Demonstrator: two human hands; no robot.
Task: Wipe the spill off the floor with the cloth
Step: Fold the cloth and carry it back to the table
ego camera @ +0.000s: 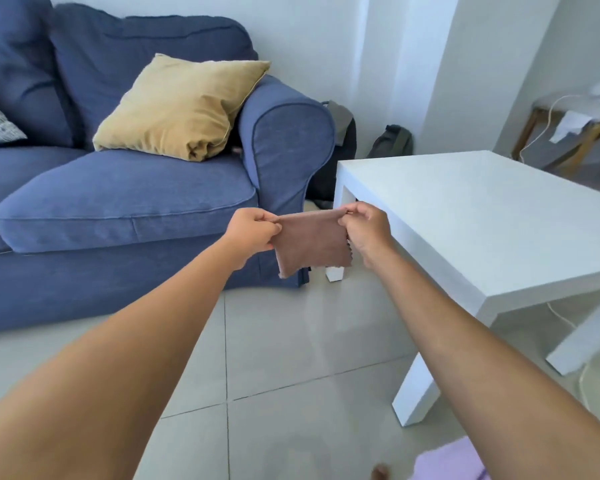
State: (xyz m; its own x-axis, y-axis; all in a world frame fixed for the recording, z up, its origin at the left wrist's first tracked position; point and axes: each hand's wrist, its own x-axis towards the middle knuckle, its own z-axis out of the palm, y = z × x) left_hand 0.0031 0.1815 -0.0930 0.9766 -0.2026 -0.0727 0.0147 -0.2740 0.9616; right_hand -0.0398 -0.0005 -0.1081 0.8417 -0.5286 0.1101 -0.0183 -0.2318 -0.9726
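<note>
Two hands — left [252, 230], right [368, 230] — each pinch a top corner of one brown cloth [310, 242], hanging above the floor [291, 358].

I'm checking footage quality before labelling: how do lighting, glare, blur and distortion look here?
Head view: soft, even daylight; the white table is bright but not blown out; faint sheen on the floor tiles; wide-angle stretch enlarges the forearms at the frame edges; the cloth and both hands are reasonably sharp; the far right background is hazy.

cloth [310, 241]: brown, stretched in air | left hand [252, 232], right hand [366, 227]: pinching top corners | above tiled floor [291, 358]
</note>
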